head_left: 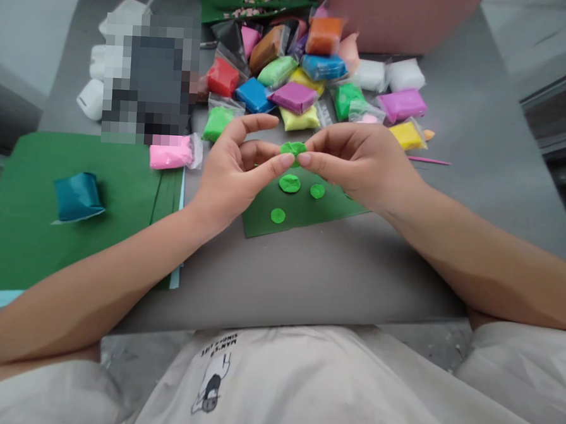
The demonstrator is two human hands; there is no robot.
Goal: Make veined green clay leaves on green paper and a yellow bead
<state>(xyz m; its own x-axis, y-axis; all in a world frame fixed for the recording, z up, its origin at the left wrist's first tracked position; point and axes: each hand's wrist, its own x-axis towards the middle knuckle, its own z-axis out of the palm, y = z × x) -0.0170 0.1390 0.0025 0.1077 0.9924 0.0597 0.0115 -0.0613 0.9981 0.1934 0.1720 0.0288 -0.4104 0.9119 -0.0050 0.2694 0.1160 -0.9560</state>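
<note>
Frame-cropped shirt; clay partly behind hands

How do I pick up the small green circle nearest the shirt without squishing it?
I'd slip a fingertip under the rim of the green circle, coming from the shirt side. It lies flat on the green sheet, so the edge looks like the easiest part to lift, and nothing blocks that side.

Lettering on pale shirt, "MAN'S", "SINGLE LIFE"
</note>
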